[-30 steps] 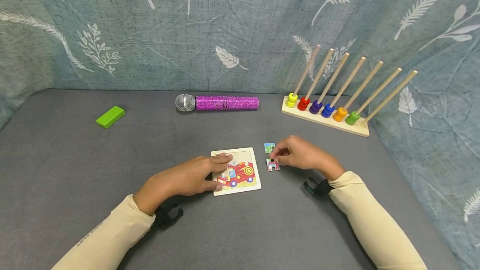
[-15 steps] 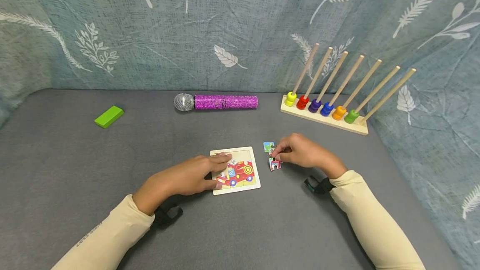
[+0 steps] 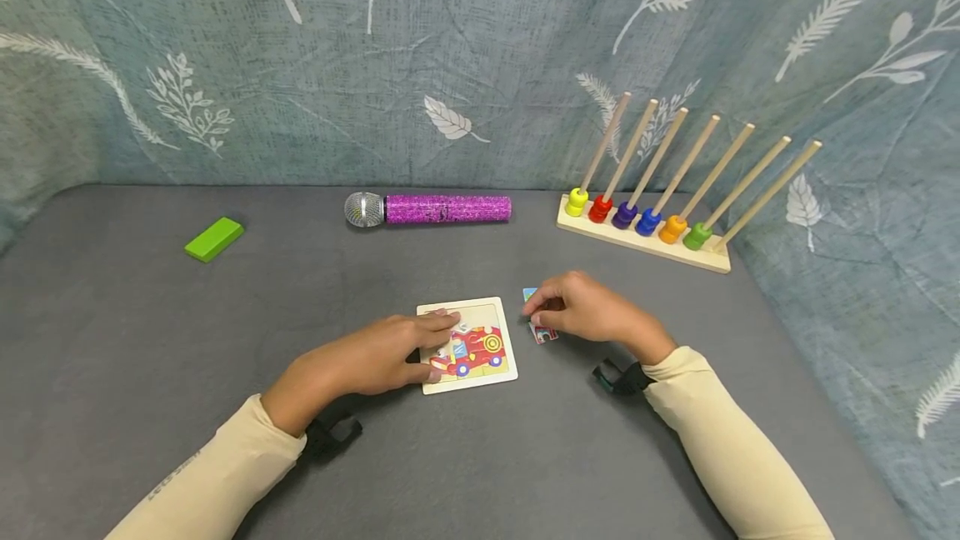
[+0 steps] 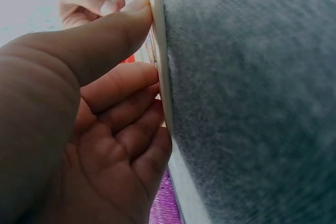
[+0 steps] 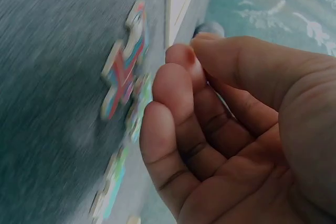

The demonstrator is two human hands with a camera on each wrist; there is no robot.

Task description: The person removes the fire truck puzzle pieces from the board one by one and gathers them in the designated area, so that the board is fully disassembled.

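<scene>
Pinched narrow with right hand [image 3: 588,307], impossible to tell on what, if anything; poised over loose puzzle pieces [image 5: 126,69], nearer than left hand [image 3: 375,352], resting on puzzle board [image 3: 480,312] just leftward.

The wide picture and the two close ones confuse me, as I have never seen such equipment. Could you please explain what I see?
There is no machine here, only a person's two bare hands. The wide picture comes from a camera on the head; each close one comes from a camera on that wrist.

On the grey table lie a puzzle board with a red vehicle picture, loose puzzle pieces, a purple microphone, a green block and a peg stand with coloured beads.

The left hand rests on the board. The right hand is at the loose pieces, fingertips close together; whether it pinches one, I cannot tell.
</scene>
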